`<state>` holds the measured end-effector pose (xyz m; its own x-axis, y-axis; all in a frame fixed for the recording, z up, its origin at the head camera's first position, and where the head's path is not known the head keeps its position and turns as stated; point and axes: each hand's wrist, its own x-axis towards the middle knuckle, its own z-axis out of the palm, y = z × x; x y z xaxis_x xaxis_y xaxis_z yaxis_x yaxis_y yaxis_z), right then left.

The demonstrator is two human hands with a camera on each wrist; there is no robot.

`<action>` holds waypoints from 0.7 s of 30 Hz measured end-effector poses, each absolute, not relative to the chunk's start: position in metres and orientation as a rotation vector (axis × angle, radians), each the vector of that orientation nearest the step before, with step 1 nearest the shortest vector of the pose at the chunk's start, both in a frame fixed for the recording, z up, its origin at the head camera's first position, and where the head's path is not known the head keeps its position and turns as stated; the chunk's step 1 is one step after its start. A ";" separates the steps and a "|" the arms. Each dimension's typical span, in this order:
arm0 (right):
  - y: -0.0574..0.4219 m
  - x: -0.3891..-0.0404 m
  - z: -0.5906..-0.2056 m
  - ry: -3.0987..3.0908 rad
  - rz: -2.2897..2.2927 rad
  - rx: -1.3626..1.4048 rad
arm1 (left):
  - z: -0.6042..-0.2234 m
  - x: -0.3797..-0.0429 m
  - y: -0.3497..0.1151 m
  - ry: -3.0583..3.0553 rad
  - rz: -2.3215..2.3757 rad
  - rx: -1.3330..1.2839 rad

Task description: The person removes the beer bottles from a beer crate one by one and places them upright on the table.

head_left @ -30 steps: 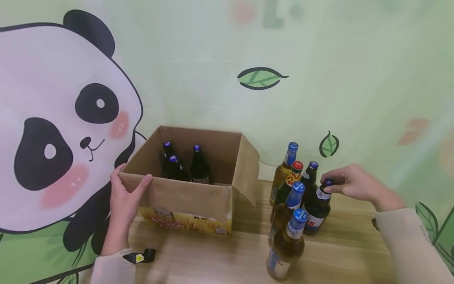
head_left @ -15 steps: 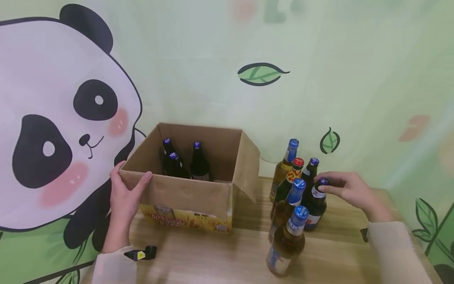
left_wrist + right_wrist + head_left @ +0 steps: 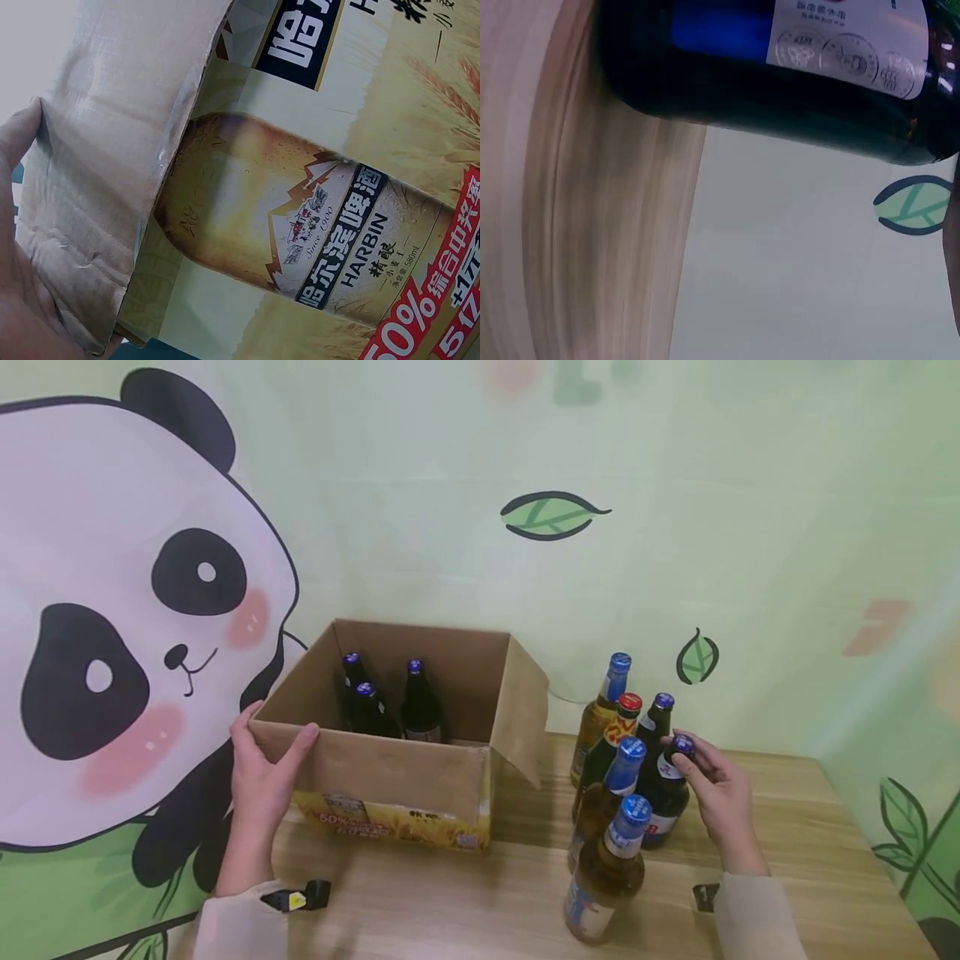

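Note:
My left hand (image 3: 262, 768) grips the near left corner of an open cardboard box (image 3: 405, 768), thumb over the front flap. In the left wrist view the printed box side (image 3: 300, 225) shows a picture of a beer bottle. Three dark bottles (image 3: 420, 702) with blue caps stand inside, their lower parts hidden by the front wall. To the right, my right hand (image 3: 720, 785) holds a dark beer bottle (image 3: 660, 810) by the neck, just under its blue cap. That bottle is upright; its label (image 3: 847, 49) and dark side show in the right wrist view.
Left of the held bottle, several others stand close together: a blue-topped amber bottle (image 3: 596, 727), a red-capped bottle (image 3: 621, 727), a brown one (image 3: 622, 768), and a nearer brown one (image 3: 606, 885). Another dark bottle (image 3: 658, 718) stands behind. The wooden table (image 3: 420, 902) meets a printed backdrop (image 3: 420, 527).
My right hand has turned round the bottle's neck, its wrist swinging in toward the left and nearer me. The bottle has shifted slightly left. My left hand stays on the box.

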<state>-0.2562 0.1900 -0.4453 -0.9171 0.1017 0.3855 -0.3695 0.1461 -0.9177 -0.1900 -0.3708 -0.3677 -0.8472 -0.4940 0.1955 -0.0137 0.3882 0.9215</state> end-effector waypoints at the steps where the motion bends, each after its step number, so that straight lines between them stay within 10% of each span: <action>1: 0.189 -0.256 -0.445 -2.075 1.820 0.249 | -0.368 -0.190 -0.371 -2.207 -1.461 0.433; 21: 0.195 -0.248 -0.447 -2.184 1.628 0.159 | -0.370 -0.190 -0.372 -2.214 -1.480 0.422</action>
<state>-0.2483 0.1950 -0.4466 -0.9095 0.1503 0.3877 -0.3286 0.3117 -0.8916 -0.1902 -0.3724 -0.3700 -0.8561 -0.4805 0.1902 -0.0079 0.3802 0.9249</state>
